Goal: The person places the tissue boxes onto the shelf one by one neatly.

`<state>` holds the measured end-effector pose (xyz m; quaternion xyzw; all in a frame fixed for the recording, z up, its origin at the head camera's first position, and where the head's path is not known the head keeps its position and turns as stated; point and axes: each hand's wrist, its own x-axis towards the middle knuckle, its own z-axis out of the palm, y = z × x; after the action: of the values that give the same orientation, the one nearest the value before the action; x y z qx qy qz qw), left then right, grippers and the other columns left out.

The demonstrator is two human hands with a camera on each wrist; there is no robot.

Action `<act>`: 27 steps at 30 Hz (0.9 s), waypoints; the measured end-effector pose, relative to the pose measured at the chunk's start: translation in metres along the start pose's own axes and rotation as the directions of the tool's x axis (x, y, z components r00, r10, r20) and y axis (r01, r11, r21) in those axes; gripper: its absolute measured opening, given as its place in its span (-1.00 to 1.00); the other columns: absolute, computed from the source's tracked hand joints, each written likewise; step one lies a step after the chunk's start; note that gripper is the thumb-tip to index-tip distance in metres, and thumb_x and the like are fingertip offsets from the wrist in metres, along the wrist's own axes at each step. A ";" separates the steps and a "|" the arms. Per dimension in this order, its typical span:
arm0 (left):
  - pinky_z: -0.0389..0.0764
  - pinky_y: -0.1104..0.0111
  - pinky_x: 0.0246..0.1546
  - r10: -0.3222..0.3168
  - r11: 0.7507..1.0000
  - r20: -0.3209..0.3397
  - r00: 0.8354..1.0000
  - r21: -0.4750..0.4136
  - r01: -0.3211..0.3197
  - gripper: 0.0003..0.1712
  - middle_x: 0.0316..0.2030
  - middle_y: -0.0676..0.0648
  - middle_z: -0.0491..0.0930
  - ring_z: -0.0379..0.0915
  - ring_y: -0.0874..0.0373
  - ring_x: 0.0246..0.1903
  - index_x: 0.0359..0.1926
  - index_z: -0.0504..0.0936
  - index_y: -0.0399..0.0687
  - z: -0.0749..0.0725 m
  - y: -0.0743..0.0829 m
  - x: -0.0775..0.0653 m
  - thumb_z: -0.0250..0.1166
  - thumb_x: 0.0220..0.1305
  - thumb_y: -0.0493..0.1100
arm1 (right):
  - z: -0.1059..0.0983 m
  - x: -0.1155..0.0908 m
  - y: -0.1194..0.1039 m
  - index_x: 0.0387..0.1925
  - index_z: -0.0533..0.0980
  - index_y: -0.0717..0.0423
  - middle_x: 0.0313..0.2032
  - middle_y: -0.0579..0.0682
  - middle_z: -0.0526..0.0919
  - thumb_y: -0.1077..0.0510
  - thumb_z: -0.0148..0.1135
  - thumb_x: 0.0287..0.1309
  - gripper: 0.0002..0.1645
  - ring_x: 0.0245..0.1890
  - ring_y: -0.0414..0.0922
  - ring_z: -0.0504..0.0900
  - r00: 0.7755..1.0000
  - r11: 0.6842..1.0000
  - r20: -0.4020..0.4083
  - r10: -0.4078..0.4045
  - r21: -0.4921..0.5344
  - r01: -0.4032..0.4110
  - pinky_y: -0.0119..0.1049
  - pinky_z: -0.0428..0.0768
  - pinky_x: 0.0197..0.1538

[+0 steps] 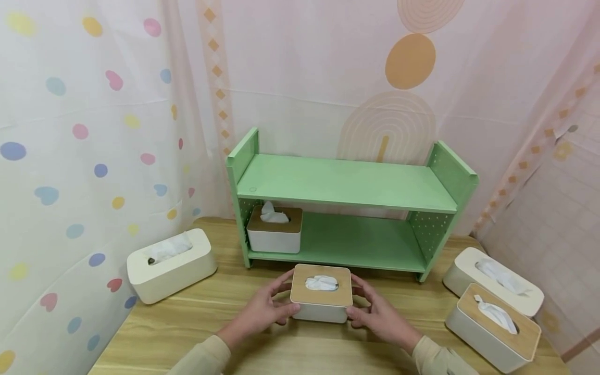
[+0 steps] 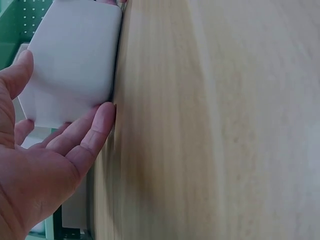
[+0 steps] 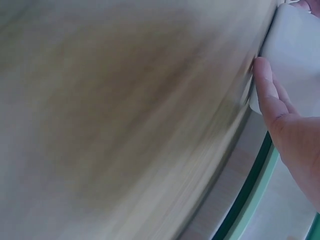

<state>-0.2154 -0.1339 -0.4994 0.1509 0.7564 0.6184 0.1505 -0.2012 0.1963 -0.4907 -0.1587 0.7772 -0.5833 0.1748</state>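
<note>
A white tissue box [image 1: 322, 298] with a light wooden lid stands between both hands in front of the green shelf [image 1: 347, 182]; a white tissue shows in its oval slot. My left hand [image 1: 268, 306] holds its left side, thumb at the near corner and fingers along the side. On the opposite side my right hand [image 1: 380, 315] grips it in the same way. In the left wrist view, the box's white wall [image 2: 75, 55] lies between thumb and fingers, close over the wooden table. Fingers [image 3: 266, 82] rest along the box's lower edge in the right wrist view.
Another wooden-lidded tissue box [image 1: 274, 240] sits on the lower shelf at its left end. An all-white tissue box [image 1: 175, 278] stands on the table [image 1: 154, 338] at left. At right are a white one [image 1: 464, 263] and a wooden-lidded one [image 1: 487, 333]. Patterned curtains hang behind.
</note>
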 end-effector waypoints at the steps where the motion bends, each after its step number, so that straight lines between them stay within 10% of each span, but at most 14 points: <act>1: 0.82 0.08 -0.24 -0.007 1.000 0.003 1.000 -0.002 0.007 0.07 0.51 -0.57 0.26 0.77 -0.13 -0.04 0.72 0.12 0.09 0.001 0.000 0.000 0.53 0.37 -0.12 | -0.001 0.000 0.001 0.74 -0.13 0.11 0.54 0.58 0.16 0.00 0.31 0.52 0.09 0.10 0.12 0.77 1.000 1.000 -0.001 0.003 0.002 -0.003 -0.17 0.81 0.01; 27: 0.82 0.13 -0.11 -0.027 0.998 0.040 0.999 -0.058 0.029 0.04 0.55 -0.50 0.23 0.77 -0.06 -0.05 0.73 0.10 0.22 0.006 0.003 0.004 0.49 0.41 -0.05 | -0.015 -0.001 0.006 0.73 -0.05 0.00 0.55 0.57 0.13 0.07 0.44 0.41 0.12 0.05 0.06 0.76 0.999 0.988 -0.016 0.048 0.151 -0.045 -0.10 0.81 0.03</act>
<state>-0.2164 -0.1269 -0.4980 0.1481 0.7369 0.6350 0.1784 -0.2080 0.2111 -0.4927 -0.1212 0.7363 -0.6374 0.1921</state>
